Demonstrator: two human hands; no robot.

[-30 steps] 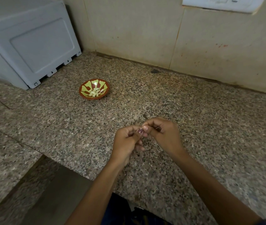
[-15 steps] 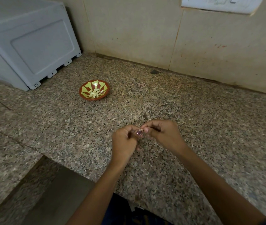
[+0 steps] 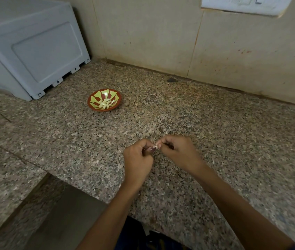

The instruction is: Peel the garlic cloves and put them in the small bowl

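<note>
- Head view, far left: a pale grey plastic appliance (image 3: pixel 33 51) stands on the speckled granite counter (image 3: pixel 215 123), pushed back near the corner of the beige wall (image 3: pixel 143 33).
- Right of the appliance and apart from it, a small bowl (image 3: pixel 104 102) with a red rim and yellow-green pattern sits on the counter; a little heap of peeled garlic cloves (image 3: pixel 105 104) lies inside it.
- Nearer the counter's front edge, well apart from the bowl, the left hand (image 3: pixel 138 159) is curled, thumb and fingers pinching one end of a small garlic clove (image 3: pixel 155 147).
- Touching it from the other side, the right hand (image 3: pixel 178 152) is curled too, its fingertips (image 3: pixel 159 145) nipping the same clove, which is mostly hidden between both hands.
- Top right, a white switch plate (image 3: pixel 244 4) sits on the wall.
</note>
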